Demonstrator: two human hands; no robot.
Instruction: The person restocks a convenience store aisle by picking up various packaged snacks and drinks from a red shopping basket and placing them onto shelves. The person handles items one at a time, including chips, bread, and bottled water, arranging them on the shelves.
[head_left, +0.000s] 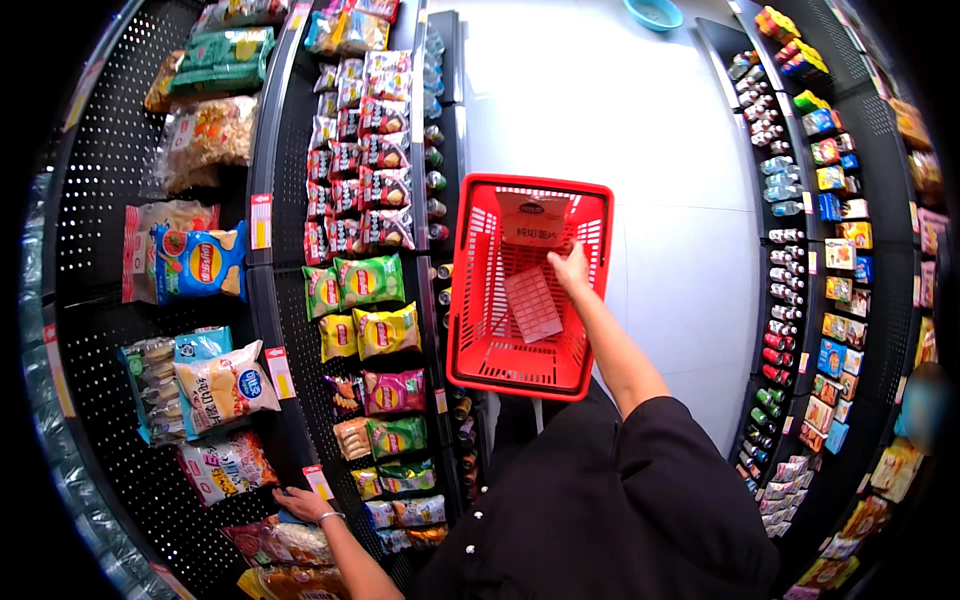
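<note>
Low on the left shelf, my left hand (304, 504) reaches among snack bags. Under its fingers a bit of blue packaging (287, 517) shows; I cannot see whether they grip it. A dark-red-and-clear snack bag (281, 541) lies just below the hand, a white-and-orange snack bag (227, 466) just above. My right hand (571, 268) is over the inside of a red plastic shopping basket (469, 300), its forearm crossing the right rim. Its fingertips are near a brownish potato-chip bag (531, 219) at the far wall; any grip is unclear. A flat pink gridded pack (533, 304) lies in the basket.
Black shelving (97, 247) on the left bears a blue Lay's bag (201, 261), a cream chip bag (227, 386) and rows of smaller bags (384, 187). Bottles and cans (784, 292) and boxed goods (832, 356) line the right shelves. A turquoise basin (654, 13) stands on the pale floor (675, 247).
</note>
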